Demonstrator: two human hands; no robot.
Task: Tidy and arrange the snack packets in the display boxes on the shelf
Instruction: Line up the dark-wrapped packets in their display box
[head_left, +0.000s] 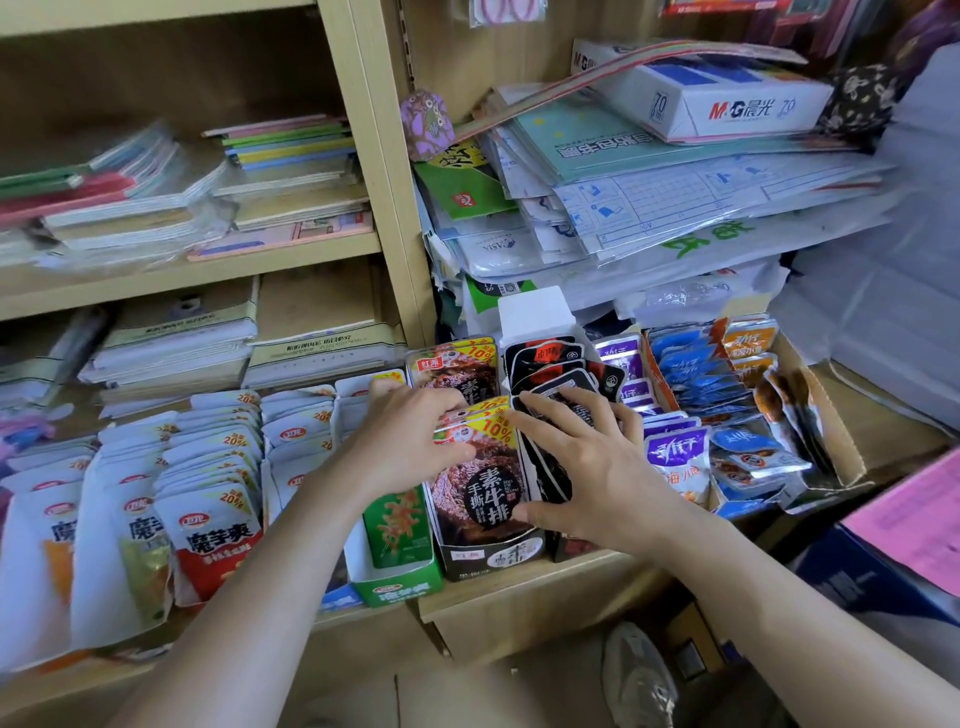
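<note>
Far left: glossy white foil pouches (208, 519) lie in overlapping rows, untouched.
Left hand (410, 441): curled over the tops of the glossy brown foil snack packets (480, 499), thumb in front, pinching them.
Centre: those yellow-cornered packets lean in a dark cardboard display box (488, 558) at the front of the pale wooden shelf (519, 592).
Right hand (587, 467): flat, fingers spread, pressing the black foil packets (550, 384).
Technique: probably square both rows upright, faces forward, before releasing.

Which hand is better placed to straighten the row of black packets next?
Probably the right hand: it rests spread on the black packets. The left hand holds the brown packets beside them.
</note>
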